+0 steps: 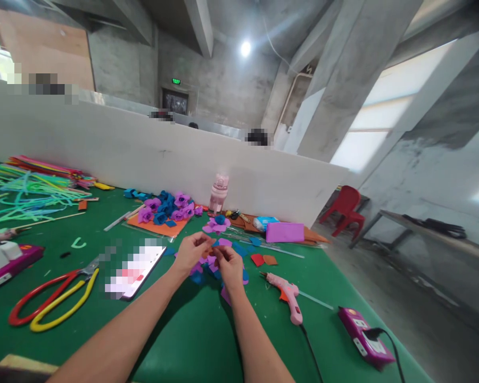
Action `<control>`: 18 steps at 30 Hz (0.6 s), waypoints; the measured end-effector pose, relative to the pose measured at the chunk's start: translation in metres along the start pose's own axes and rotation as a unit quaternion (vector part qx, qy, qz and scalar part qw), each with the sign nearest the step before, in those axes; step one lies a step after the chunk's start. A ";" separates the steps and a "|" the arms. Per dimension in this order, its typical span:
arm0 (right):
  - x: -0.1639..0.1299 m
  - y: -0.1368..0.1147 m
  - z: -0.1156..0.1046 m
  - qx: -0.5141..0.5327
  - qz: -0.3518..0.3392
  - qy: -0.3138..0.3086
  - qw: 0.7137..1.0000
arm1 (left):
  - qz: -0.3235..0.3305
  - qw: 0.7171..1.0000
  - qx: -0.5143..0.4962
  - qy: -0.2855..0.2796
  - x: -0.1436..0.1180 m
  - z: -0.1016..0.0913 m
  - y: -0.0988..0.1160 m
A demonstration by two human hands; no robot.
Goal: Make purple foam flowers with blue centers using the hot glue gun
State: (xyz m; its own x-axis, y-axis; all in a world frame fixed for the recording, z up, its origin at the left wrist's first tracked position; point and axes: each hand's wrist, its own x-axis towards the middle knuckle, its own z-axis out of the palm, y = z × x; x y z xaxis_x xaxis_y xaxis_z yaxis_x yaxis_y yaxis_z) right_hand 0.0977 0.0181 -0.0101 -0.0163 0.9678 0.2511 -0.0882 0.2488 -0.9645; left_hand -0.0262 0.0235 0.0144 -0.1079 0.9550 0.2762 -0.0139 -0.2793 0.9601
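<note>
In the middle of the green table, my left hand (pixel 191 254) and my right hand (pixel 230 265) meet with fingers pinched. Between their fingertips is a small orange-brown paper piece (pixel 208 251), partly hidden by the fingers. Purple and blue paper petals (pixel 197 277) lie scattered under and around both hands. A purple paper flower with a blue centre (pixel 217 224) sits just beyond them. To the right of my right hand are a red petal (pixel 257 259) and a brown petal (pixel 270 259). A pink glue gun (pixel 286 295) with a clear glue stick lies further right.
Left of my arms lie a phone (pixel 143 268) and red-and-yellow-handled scissors (pixel 59 298). Finished-looking flowers (pixel 167 207) are heaped on orange paper. A pink bottle (pixel 219 194) stands by the white partition (pixel 143 154). Purple power strips (pixel 365 340) sit at both sides; pipe cleaners (pixel 35 189) lie far left.
</note>
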 end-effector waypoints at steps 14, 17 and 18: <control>0.002 -0.001 -0.006 0.145 0.120 0.004 0.982 | -0.075 0.997 0.004 -0.034 0.005 -0.007 -0.005; -0.002 -0.001 -0.002 0.126 0.130 -0.039 0.983 | -0.112 0.991 -0.024 -0.075 0.004 -0.005 -0.004; -0.003 -0.001 -0.001 0.121 0.134 -0.055 0.982 | -0.118 0.989 -0.032 -0.079 0.003 -0.005 -0.004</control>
State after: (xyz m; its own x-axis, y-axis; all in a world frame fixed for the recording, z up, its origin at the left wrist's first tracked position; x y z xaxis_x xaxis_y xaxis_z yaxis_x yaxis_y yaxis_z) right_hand 0.0991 0.0150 -0.0099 -0.1779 0.9840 0.0103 -0.3008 -0.0444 -0.9527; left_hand -0.0312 0.0272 0.0113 0.0630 0.9966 0.0532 -0.0846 -0.0478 0.9953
